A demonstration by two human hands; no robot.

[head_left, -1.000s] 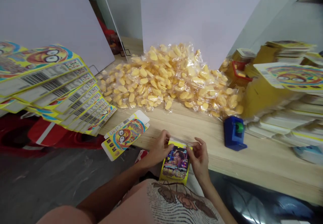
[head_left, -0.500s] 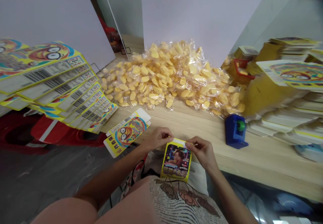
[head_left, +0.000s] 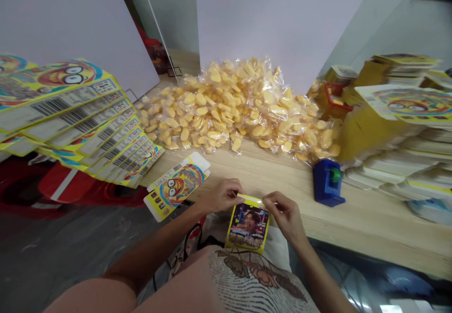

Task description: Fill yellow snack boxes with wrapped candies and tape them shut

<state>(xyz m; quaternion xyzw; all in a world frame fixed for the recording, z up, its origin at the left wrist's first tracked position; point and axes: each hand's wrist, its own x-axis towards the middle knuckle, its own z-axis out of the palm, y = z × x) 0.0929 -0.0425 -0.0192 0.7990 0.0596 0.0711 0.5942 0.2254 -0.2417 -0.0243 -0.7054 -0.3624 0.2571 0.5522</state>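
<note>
A yellow printed carton (head_left: 247,226) with a dark picture panel rests over my lap, just off the table's front edge. My left hand (head_left: 226,194) pinches its upper left corner. At the upper right corner, the thumb and fingers of my right hand (head_left: 284,209) are closed on the carton too. Between the hands runs the carton's narrow top edge, pale along its upper side. Near my left forearm lies a flat, unfilled-looking carton (head_left: 178,186) with a cartoon face in glasses.
Clear bags of yellow oval pieces (head_left: 229,110) are heaped at the back. A blue tape dispenser (head_left: 327,183) with green tape stands at right. Stacked cartons (head_left: 70,110) fan out at left; flat carton piles (head_left: 406,139) rise at right beside a red basket (head_left: 337,101).
Both hands keep hold of the carton's top corners. Its top edge has folded down a little, and the pale strip looks narrower. The view has shifted slightly.
</note>
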